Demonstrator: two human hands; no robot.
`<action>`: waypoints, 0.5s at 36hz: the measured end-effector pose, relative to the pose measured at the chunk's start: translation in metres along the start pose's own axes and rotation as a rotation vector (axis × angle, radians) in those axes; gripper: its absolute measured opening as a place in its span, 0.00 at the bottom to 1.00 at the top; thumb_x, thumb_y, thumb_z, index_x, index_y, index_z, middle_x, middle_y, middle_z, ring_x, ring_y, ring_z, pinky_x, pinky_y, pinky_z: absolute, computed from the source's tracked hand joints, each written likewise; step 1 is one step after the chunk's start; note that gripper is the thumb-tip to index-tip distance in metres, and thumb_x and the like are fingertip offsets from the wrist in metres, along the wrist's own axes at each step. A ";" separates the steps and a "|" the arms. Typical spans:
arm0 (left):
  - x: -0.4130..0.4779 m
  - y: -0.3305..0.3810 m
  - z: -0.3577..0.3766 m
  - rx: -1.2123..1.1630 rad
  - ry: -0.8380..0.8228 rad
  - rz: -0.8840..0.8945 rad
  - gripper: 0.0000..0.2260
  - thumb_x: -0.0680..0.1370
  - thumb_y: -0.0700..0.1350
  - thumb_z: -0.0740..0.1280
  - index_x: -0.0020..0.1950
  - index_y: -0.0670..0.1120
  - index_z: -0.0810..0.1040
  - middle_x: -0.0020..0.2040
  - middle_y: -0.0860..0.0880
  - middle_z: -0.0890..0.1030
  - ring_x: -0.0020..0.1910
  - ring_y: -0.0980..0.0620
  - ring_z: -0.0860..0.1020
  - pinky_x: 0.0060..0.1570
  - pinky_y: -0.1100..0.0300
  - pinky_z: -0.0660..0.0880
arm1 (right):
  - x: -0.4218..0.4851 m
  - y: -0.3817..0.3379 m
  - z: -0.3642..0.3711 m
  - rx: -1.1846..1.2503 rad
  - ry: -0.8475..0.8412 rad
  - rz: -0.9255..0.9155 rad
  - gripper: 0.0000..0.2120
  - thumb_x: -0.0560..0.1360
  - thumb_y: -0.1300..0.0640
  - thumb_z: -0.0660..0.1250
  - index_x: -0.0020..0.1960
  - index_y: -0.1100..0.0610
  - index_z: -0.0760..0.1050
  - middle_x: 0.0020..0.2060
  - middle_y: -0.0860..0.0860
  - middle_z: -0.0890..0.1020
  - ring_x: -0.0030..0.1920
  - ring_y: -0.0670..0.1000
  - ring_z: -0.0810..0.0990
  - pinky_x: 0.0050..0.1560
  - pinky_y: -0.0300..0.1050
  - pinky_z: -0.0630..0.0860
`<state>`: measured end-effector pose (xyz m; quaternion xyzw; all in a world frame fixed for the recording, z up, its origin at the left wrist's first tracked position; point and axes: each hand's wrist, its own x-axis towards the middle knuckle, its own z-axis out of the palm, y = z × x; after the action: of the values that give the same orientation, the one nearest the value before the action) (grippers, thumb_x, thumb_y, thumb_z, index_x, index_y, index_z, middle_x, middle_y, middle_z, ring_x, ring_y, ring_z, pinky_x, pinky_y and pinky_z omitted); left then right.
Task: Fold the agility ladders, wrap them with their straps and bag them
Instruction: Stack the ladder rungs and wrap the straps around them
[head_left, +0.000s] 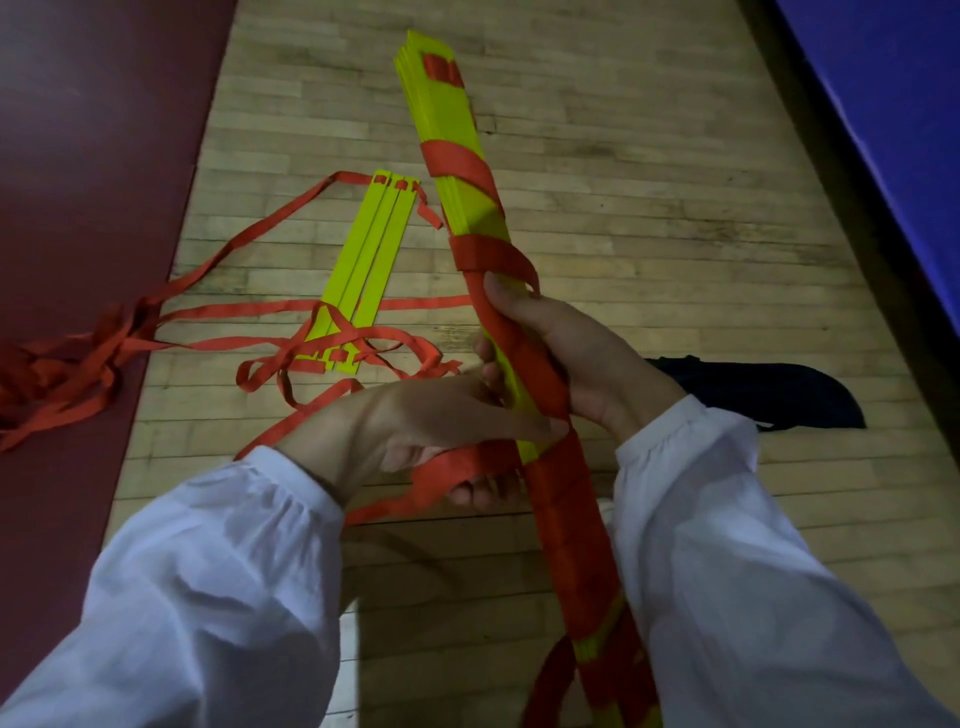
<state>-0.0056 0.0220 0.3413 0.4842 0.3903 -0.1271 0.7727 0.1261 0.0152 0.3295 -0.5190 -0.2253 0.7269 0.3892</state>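
A folded bundle of yellow ladder rungs (457, 130) runs from the top centre down to the bottom right, with red strap (561, 499) wound round it in several turns. My right hand (566, 353) grips the bundle at its middle, thumb on top. My left hand (441, 431) holds a loose length of the red strap against the bundle just below the right hand. A second ladder (369, 270) lies on the floor to the left, three yellow rungs side by side with red straps (260, 312) trailing and tangled around them.
The wooden floor (649, 182) lies under everything. A dark red mat (88, 171) covers the left side, with a heap of red strap (57, 369) on it. A black bag (769, 395) lies on the floor right of my hands. A blue mat (893, 104) lies at top right.
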 end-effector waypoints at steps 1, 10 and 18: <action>0.001 -0.002 0.000 -0.004 0.024 0.020 0.14 0.76 0.49 0.69 0.56 0.42 0.73 0.34 0.42 0.82 0.23 0.52 0.75 0.21 0.64 0.72 | 0.000 0.001 0.000 -0.038 0.017 -0.030 0.14 0.78 0.49 0.64 0.39 0.58 0.73 0.30 0.54 0.78 0.27 0.50 0.77 0.30 0.40 0.76; 0.007 -0.007 0.001 0.070 0.099 0.156 0.11 0.77 0.47 0.68 0.44 0.39 0.80 0.31 0.45 0.80 0.22 0.55 0.73 0.25 0.64 0.70 | 0.000 -0.001 -0.005 -0.145 0.138 -0.217 0.11 0.77 0.52 0.67 0.45 0.60 0.76 0.31 0.56 0.82 0.31 0.53 0.81 0.34 0.43 0.79; 0.005 -0.014 -0.011 0.077 0.114 0.231 0.11 0.77 0.47 0.66 0.45 0.39 0.80 0.33 0.44 0.82 0.24 0.54 0.75 0.26 0.65 0.73 | -0.009 0.001 -0.036 -0.321 -0.056 0.013 0.32 0.69 0.36 0.65 0.62 0.58 0.76 0.50 0.54 0.83 0.51 0.53 0.81 0.56 0.50 0.77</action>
<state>-0.0152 0.0251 0.3260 0.5616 0.3701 -0.0246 0.7396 0.1606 0.0046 0.3206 -0.5555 -0.3459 0.6982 0.2902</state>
